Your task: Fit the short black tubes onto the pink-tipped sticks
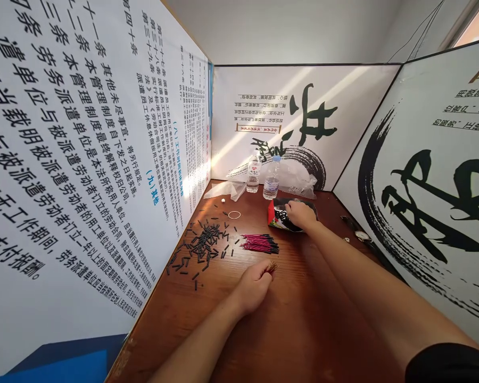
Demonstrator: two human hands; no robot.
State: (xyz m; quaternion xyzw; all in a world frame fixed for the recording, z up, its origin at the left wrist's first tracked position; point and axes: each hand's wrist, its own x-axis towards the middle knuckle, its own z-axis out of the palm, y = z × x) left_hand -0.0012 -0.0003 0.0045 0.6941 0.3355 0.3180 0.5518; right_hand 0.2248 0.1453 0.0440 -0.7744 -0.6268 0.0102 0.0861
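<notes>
My left hand [254,283] rests on the wooden table [303,330] with its fingers closed on a small bundle of thin wire ends [272,266]. My right hand [300,214] reaches forward into a red and black bag [281,217] at the table's middle back; its fingers lie on the bag's contents and I cannot tell whether they hold anything. A bundle of pink and black wires [260,243] lies between the two hands. A scattered pile of short black tubes [205,242] sits to the left of it.
Printed boards wall in the table on the left [83,159], back [303,122] and right [431,186]. Two plastic water bottles [263,178] stand at the back beside clear plastic bags [227,189]. A small ring [234,214] and a wristwatch [359,233] lie on the wood.
</notes>
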